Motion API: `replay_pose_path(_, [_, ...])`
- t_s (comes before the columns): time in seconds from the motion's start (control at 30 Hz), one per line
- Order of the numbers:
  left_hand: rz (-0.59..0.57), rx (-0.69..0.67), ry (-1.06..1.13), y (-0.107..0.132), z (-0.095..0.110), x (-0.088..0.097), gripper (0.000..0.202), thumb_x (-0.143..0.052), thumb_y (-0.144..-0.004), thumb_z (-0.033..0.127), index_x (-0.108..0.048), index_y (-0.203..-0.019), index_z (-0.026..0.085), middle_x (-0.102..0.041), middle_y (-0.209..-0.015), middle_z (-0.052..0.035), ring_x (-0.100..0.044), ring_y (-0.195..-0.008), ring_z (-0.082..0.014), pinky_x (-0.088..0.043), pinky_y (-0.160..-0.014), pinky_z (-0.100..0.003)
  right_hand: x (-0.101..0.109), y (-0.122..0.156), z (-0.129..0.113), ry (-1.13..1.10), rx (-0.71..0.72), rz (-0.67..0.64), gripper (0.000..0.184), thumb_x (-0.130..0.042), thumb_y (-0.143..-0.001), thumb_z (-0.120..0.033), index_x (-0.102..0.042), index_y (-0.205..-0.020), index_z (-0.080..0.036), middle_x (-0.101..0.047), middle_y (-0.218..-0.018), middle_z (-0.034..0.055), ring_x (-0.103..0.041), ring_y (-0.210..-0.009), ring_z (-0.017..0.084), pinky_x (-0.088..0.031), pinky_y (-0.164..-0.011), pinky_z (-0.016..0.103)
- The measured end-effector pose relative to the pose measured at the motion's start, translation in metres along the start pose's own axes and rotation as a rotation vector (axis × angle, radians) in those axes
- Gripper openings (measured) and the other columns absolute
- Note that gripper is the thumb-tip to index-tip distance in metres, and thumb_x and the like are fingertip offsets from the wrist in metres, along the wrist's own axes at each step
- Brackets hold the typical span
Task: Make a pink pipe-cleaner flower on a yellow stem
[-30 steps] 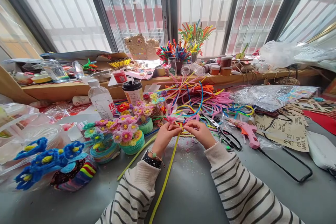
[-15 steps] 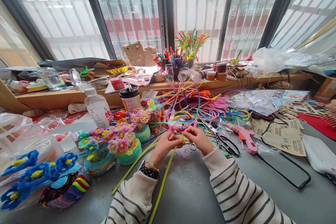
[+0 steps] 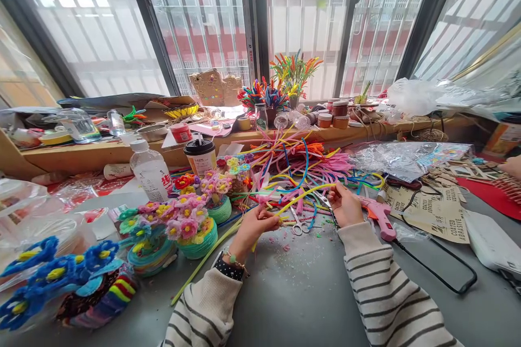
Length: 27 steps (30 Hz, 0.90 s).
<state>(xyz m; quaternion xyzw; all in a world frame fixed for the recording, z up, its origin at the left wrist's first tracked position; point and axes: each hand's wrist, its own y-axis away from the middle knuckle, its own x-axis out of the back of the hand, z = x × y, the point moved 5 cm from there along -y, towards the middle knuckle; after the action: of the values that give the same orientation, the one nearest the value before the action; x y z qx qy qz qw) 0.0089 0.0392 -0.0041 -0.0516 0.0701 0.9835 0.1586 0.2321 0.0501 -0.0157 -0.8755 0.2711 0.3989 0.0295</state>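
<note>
A yellow pipe cleaner (image 3: 306, 193) stretches in a shallow arc between my hands above the table. My left hand (image 3: 255, 226) pinches it near its lower end, fingertips closed. Farther right and higher, my right hand (image 3: 345, 205) grips the other end between thumb and fingers. Something pink shows just past my left fingers; whether that hand holds it I cannot tell. Between the hands, small scissors (image 3: 300, 226) lie on the table. Larger scissors (image 3: 323, 199) are mostly hidden behind my right hand. Another long yellow-green pipe cleaner (image 3: 203, 264) lies beside my left wrist.
Pipe-cleaner flowers in pots (image 3: 198, 238) crowd the left, near a water bottle (image 3: 150, 171) and a lidded cup (image 3: 200, 157). A heap of pipe cleaners (image 3: 325, 165) lies behind my hands. To the right are a pink glue gun (image 3: 382, 219), sandpaper (image 3: 443, 217) and another person's hand (image 3: 512, 167).
My right hand has moved right, away from my left, drawing the yellow pipe cleaner out between them. The length that hung toward me is gone from the front. My left hand stays nearly in place.
</note>
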Motion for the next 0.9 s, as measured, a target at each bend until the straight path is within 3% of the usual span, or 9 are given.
replay_pose_path(0.13, [0.113, -0.035, 0.015, -0.004, -0.001, 0.008, 0.044, -0.068, -0.047, 0.024, -0.025, -0.054, 0.018, -0.058, -0.061, 0.0, -0.058, -0.063, -0.0141, -0.046, -0.06, -0.027, 0.013, -0.01, -0.013, -0.067, 0.028, 0.079, 0.016, -0.046, -0.076, -0.017, -0.044, -0.06, -0.015, -0.048, -0.048, -0.0066, -0.045, -0.039, 0.001, -0.042, -0.039, 0.009])
replay_pose_path(0.27, [0.199, -0.071, 0.069, -0.004, 0.001, 0.012, 0.039, -0.067, -0.047, 0.025, -0.03, -0.055, 0.017, -0.058, -0.064, -0.0007, -0.058, -0.066, -0.0141, -0.047, -0.065, -0.029, 0.019, -0.015, -0.015, -0.069, 0.061, 0.106, 0.016, -0.044, -0.078, -0.018, -0.044, -0.062, -0.016, -0.052, -0.052, -0.0056, -0.049, -0.042, 0.001, -0.046, -0.046, 0.01])
replay_pose_path(0.47, [0.197, -0.097, 0.043, 0.002, 0.008, 0.01, 0.032, -0.064, -0.052, 0.026, -0.034, -0.054, 0.015, -0.059, -0.071, -0.0034, -0.057, -0.072, -0.0151, -0.046, -0.065, -0.028, 0.014, -0.011, 0.0, -0.008, 0.123, 0.08, 0.013, -0.055, -0.07, -0.02, -0.045, -0.063, -0.015, -0.058, -0.057, -0.0017, -0.058, -0.053, 0.006, -0.051, -0.053, 0.015])
replay_pose_path(0.73, [0.246, -0.084, -0.025, 0.002, 0.01, 0.012, 0.026, -0.065, -0.05, 0.027, -0.044, -0.057, 0.013, -0.058, -0.07, -0.0031, -0.056, -0.07, -0.0148, -0.044, -0.059, -0.025, 0.021, -0.012, -0.011, -0.026, 0.171, 0.152, 0.012, -0.051, -0.073, -0.018, -0.042, -0.064, -0.016, -0.057, -0.055, -0.0031, -0.058, -0.054, 0.005, -0.051, -0.056, 0.014])
replay_pose_path(0.9, [0.224, -0.101, -0.061, 0.005, 0.013, 0.008, 0.024, -0.062, -0.054, 0.027, -0.042, -0.056, 0.014, -0.06, -0.073, -0.0042, -0.055, -0.067, -0.0123, -0.041, -0.057, -0.023, 0.014, -0.01, -0.002, 0.064, 0.171, 0.105, 0.016, -0.057, -0.066, -0.021, -0.042, -0.064, -0.016, -0.058, -0.06, -0.0011, -0.059, -0.059, 0.008, -0.051, -0.057, 0.02])
